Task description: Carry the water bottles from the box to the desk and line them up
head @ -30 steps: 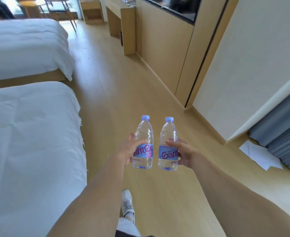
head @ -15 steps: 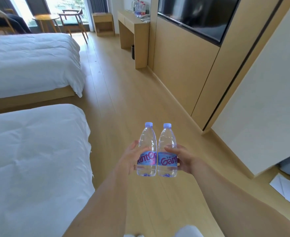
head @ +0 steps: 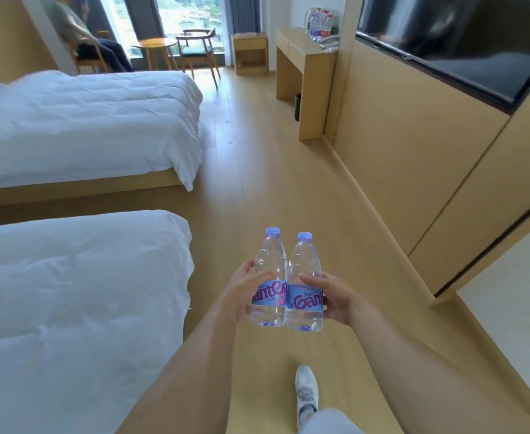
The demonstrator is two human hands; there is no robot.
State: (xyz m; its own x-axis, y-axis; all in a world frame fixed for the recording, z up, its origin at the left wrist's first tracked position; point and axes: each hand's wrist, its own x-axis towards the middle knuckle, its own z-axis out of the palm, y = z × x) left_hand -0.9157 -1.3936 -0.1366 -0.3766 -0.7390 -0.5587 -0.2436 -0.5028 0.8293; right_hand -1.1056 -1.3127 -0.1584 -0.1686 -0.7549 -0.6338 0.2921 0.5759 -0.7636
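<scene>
Carry step, mid-transit. Left hand fingers wrapped round left bottle; right hand wrapped round right bottle, bottles upright, touching. Next: reach desk, far right, set beside bottles there.

Both bare forearms reach forward from the bottom of the frame and converge toward its lower centre. The left hand curls around a clear plastic water bottle with a blue cap, thumb across the front. The right hand grips a second, matching clear plastic bottle, held upright against the first.
</scene>
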